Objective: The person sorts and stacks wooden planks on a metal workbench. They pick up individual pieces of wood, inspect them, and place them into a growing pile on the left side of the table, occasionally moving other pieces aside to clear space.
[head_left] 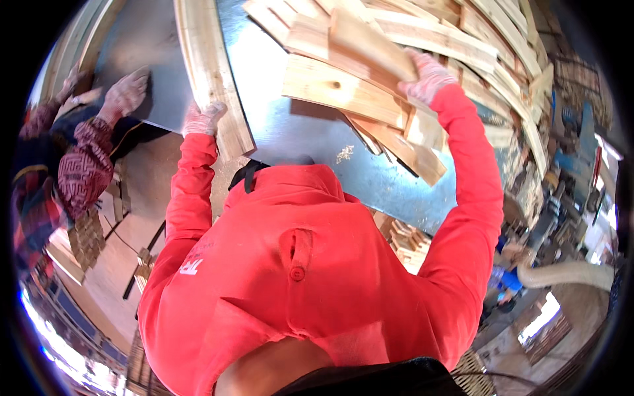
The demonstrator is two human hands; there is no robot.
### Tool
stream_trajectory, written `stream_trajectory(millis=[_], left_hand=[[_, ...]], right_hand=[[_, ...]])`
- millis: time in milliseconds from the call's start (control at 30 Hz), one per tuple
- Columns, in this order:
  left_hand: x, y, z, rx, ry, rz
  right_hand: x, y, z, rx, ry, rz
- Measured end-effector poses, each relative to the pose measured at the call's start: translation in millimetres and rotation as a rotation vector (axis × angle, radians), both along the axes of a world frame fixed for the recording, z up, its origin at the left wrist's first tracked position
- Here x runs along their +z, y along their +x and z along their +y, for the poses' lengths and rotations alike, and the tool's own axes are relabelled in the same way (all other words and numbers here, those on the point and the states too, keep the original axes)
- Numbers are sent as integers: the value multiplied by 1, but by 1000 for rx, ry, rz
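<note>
Over smooth metal tabletop [297, 142], left fingers [213, 111] gripping long pale plank [210, 59], right fingers [412, 88] clasping flat wooden board [368, 46].

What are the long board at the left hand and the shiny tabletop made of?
The long board looks like raw softwood: pale, visibly grained, without obvious varnish. The tabletop is probably sheet metal, perhaps painted, given its smooth bluish sheen and glare.

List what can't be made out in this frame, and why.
All in the head view:
- Long plank: far end, cut off by the top edge.
- Left hand: any fingers under the plank, hidden by it.
- Short board at the right hand: surface detail, blurred.
- Wood pile: lower pieces, covered by upper ones.
</note>
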State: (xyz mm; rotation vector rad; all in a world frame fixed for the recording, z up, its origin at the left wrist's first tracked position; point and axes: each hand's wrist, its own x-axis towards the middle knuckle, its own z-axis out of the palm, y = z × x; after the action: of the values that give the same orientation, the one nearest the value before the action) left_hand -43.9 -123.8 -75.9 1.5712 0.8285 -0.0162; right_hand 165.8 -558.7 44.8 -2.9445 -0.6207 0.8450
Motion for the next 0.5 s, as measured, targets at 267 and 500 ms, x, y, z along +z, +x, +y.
stream_trajectory(millis=[267,500], left_hand=[[18,-24,35,-70,121,24],[43,-35,81,-194,371,285]], right_hand=[[75,121,162,-284,662,590],[-45,28,416,-547,568,486]])
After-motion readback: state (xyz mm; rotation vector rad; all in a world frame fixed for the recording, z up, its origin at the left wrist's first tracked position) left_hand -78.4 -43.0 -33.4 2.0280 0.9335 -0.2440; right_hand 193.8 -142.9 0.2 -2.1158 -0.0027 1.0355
